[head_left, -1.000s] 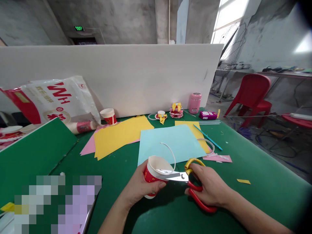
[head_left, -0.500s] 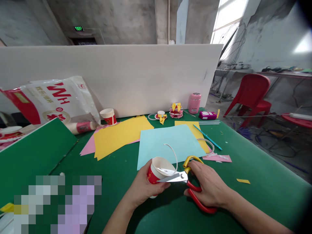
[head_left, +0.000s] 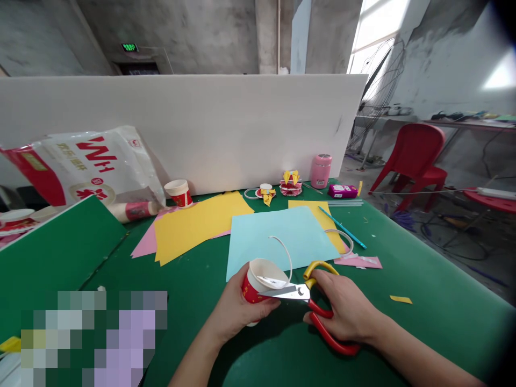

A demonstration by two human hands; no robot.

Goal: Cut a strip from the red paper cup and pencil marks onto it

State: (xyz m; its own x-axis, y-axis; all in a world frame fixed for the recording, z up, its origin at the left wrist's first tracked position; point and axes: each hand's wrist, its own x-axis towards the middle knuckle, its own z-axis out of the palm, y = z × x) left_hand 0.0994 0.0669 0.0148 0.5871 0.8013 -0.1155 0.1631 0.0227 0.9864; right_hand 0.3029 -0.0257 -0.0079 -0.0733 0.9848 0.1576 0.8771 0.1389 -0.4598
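A red and white paper cup is wrapped in the fingers of my left hand, its open rim facing up and tilted a little. My right hand holds scissors with one red and one yellow handle loop. One blade lies inside the cup and the other runs along its outer wall, with the wall between them. From the right side of the cup a thin white curled strip rises in an arc over the light blue paper.
Yellow sheets and a blue pencil lie on the green table. Along the white board stand another paper cup, small decorated cup pieces and a pink bottle. A plastic bag leans at left.
The cup wall stays between the blades, and both hands keep their holds. The scissor handles look slightly wider apart; otherwise the view has only shifted a little.
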